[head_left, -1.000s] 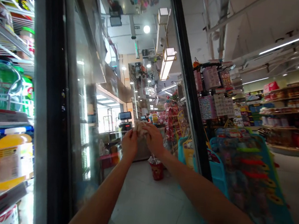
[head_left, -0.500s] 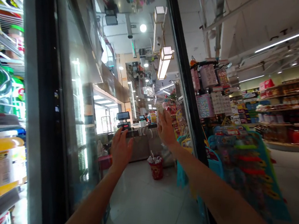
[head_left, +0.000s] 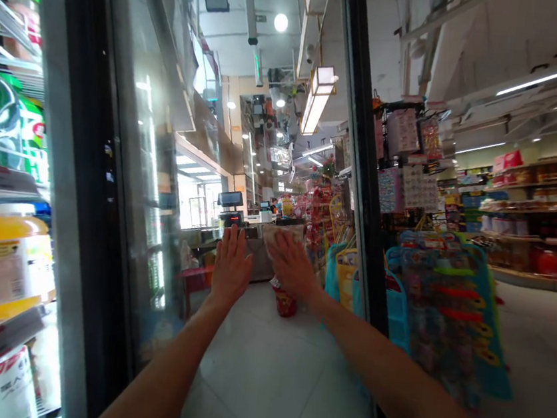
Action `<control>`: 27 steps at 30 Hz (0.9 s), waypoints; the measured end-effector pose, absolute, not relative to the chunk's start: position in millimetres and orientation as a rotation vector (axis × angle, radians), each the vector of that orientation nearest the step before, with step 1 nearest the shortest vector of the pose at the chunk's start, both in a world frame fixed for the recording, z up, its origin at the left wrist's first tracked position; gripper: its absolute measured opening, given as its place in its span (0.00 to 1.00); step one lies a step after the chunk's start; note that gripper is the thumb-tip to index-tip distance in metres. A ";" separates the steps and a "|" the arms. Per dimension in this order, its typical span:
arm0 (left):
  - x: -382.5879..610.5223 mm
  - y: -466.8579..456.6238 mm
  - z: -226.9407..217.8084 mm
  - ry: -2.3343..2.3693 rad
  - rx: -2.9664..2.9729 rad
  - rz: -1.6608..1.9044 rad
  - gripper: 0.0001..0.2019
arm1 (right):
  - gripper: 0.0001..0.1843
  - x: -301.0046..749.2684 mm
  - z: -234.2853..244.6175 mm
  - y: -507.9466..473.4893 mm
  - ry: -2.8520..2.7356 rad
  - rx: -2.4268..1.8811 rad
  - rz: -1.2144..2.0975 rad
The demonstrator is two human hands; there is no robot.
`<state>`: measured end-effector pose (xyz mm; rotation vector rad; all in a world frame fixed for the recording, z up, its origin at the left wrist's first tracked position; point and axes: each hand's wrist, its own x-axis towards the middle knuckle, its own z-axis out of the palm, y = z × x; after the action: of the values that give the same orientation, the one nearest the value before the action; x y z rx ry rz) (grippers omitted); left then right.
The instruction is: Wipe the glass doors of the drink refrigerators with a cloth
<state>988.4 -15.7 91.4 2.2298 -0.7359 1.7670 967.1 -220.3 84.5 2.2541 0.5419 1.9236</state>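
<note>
A tall glass door (head_left: 261, 361) in a black frame stands right in front of me, seen at a slant. My left hand (head_left: 231, 267) is raised with its fingers stretched out and holds nothing; it is at the glass, apparently with the palm on it. To its right, my right hand (head_left: 295, 264) lies flat over a pale, thin cloth (head_left: 269, 235) and presses it to the pane. Only the cloth's edge shows beyond the fingers, so whether it is fabric or paper I cannot tell.
At the left, a lit fridge holds orange drink bottles (head_left: 14, 259) on wire shelves. The black door frame (head_left: 365, 152) runs down to the right. Beyond it are a blue toy rack (head_left: 453, 309) and stocked shelves (head_left: 546, 192). A red bucket (head_left: 284, 301) shows through the glass.
My right hand has moved left and down over the glass with the cloth, closer to my left hand. The left hand has shifted slightly. The view has turned a little.
</note>
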 end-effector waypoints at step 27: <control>983.0 -27.3 68.0 -0.704 2.176 1.671 0.27 | 0.28 953.5 65.1 -254.3 0.313 2.421 2.108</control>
<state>983.0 -27.3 68.0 2.1756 -0.7037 1.6709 953.5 -254.3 65.1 2.4213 0.3129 2.1078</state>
